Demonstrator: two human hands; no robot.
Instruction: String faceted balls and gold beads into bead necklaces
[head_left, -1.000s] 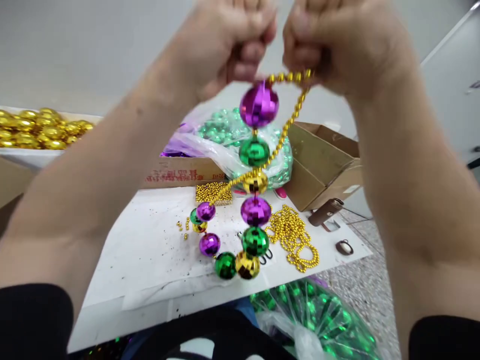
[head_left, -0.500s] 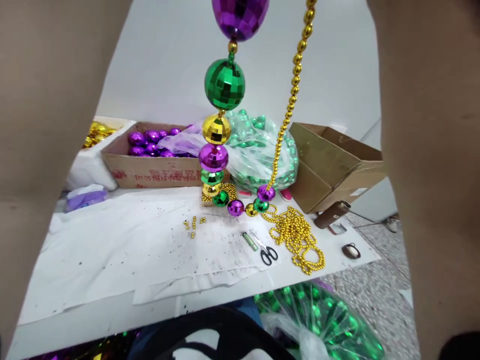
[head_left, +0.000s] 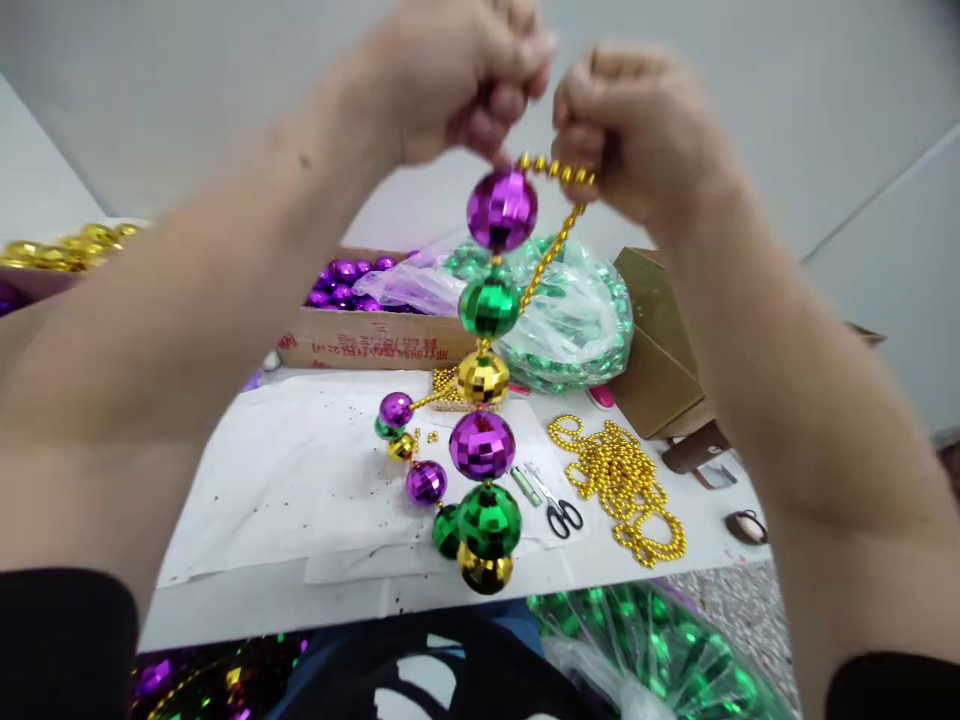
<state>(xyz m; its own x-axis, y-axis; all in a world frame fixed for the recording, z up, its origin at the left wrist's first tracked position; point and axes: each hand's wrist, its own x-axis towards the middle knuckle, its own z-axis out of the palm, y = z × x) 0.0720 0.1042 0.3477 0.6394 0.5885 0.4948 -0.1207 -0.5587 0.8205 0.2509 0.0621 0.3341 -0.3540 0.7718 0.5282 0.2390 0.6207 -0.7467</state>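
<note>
A bead necklace (head_left: 488,307) of faceted purple, green and gold balls hangs in the air before me, with a strand of small gold beads (head_left: 555,250) as its other part. My left hand (head_left: 487,85) is closed just above the top purple ball (head_left: 502,208), its fingers pinched on the necklace; what lies inside them is hidden. A little to the right, my right hand (head_left: 630,130) is a fist around the gold bead strand. Below, the necklace's lower balls hang in a loop over the white-covered table (head_left: 285,480).
On the table lie a heap of gold bead strands (head_left: 615,480), scissors (head_left: 562,515) and a green lighter-like item (head_left: 526,487). Behind stand a carton of purple balls (head_left: 360,335), a clear bag of green balls (head_left: 577,340) and an open carton (head_left: 652,360). Another green-ball bag (head_left: 660,650) is near me.
Both hands have come down into view, close together. The necklace has dropped lower and turned, its loop now swung to the left and toward me.
</note>
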